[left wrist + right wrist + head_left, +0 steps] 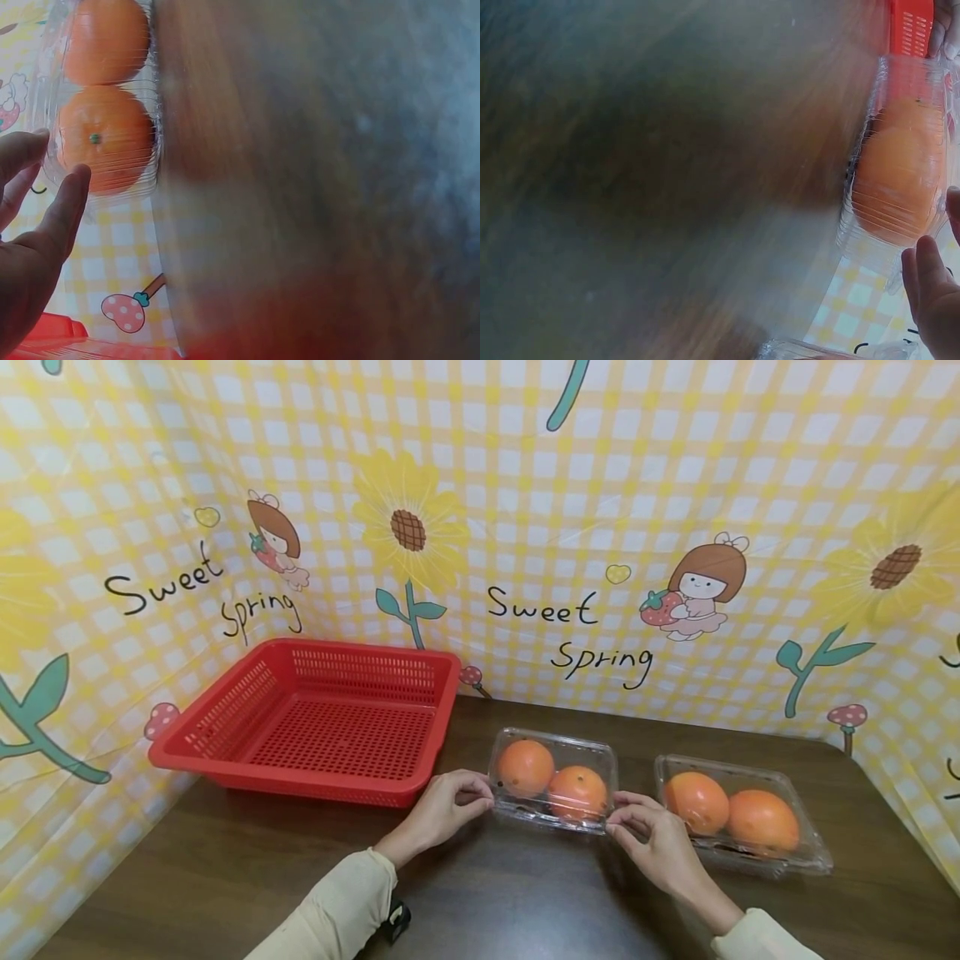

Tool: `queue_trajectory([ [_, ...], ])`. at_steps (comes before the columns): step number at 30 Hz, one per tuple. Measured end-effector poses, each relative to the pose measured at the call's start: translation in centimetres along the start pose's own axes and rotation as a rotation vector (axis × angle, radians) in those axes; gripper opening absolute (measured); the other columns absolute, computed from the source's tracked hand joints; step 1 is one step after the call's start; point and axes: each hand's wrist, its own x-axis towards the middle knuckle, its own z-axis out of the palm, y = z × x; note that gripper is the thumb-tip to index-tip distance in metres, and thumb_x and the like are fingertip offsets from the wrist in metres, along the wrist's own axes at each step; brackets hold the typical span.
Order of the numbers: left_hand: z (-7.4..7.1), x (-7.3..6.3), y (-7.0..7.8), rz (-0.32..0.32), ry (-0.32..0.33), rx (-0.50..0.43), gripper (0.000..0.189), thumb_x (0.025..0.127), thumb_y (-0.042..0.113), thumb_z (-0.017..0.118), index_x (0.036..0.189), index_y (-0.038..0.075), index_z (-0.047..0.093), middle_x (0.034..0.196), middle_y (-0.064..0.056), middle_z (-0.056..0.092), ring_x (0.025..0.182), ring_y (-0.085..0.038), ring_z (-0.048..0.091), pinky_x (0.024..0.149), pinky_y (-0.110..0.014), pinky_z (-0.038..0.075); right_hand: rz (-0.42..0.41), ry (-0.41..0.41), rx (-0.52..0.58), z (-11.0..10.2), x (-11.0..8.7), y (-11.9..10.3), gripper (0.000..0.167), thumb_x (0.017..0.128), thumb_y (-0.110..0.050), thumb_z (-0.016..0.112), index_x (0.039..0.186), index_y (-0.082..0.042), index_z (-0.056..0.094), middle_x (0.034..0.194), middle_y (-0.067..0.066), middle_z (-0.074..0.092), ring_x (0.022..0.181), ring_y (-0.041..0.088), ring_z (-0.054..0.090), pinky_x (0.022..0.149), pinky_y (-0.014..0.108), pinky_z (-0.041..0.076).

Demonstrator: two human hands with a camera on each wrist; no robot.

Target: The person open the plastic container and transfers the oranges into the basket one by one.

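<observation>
A clear plastic clamshell box (551,739) with two oranges (526,768) inside sits between my hands, its lid lying over the fruit. My left hand (448,806) pinches the front left corner with thumb and bent fingers. At the front right corner, my right hand (660,839) grips the edge the same way. The left wrist view shows the left thumb and fingers (64,206) on either side of the box's end. In the right wrist view, the right fingertips (922,259) are right at the lid's rim.
To the right stands a second clear plastic box (813,852), also holding two oranges (763,822). A red plastic basket (300,772) with slotted walls is at the left, close beside my left hand. Behind the brown table (487,902) hangs a yellow checked cloth (525,527).
</observation>
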Motion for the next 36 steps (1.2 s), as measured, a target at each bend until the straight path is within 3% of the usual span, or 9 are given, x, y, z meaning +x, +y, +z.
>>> queue_trajectory([
  [14,0.3,-0.18,0.25,0.046,0.008,-0.005,0.004,0.08,0.005,0.064,0.077,0.006,0.061,0.099,-0.01,0.059,0.092,-0.018,0.058,0.075,-0.023,0.048,0.045,-0.024,0.026,-0.05,-0.03,-0.1,0.012,0.074,0.002,0.068,0.07,-0.007,0.061,0.102,0.016,0.059,0.091,0.029,0.058,0.072,0.031,0.049],
  [21,0.38,-0.16,0.41,0.069,0.025,0.005,0.007,0.08,0.003,0.063,0.077,0.008,0.06,0.096,-0.008,0.06,0.089,-0.017,0.058,0.074,-0.021,0.048,0.081,-0.022,0.026,-0.03,0.02,-0.26,0.015,0.073,0.006,0.067,0.07,-0.008,0.06,0.103,0.017,0.059,0.093,0.029,0.058,0.072,0.031,0.049],
  [31,0.09,-0.17,0.52,0.063,0.02,0.008,0.004,0.082,0.006,0.062,0.079,0.005,0.059,0.089,-0.004,0.063,0.085,-0.014,0.06,0.074,-0.026,0.049,0.053,0.0,0.015,0.04,0.14,-0.53,0.017,0.072,0.007,0.066,0.069,-0.007,0.059,0.101,0.017,0.06,0.09,0.029,0.059,0.07,0.032,0.05],
  [36,0.17,-0.1,0.42,0.038,0.032,-0.007,0.005,0.08,0.008,0.064,0.08,0.004,0.061,0.091,-0.006,0.064,0.084,-0.014,0.061,0.073,-0.023,0.049,0.036,-0.005,0.008,0.03,-0.01,-0.3,0.011,0.077,-0.001,0.066,0.07,-0.006,0.059,0.102,0.017,0.06,0.091,0.029,0.058,0.07,0.032,0.05],
])
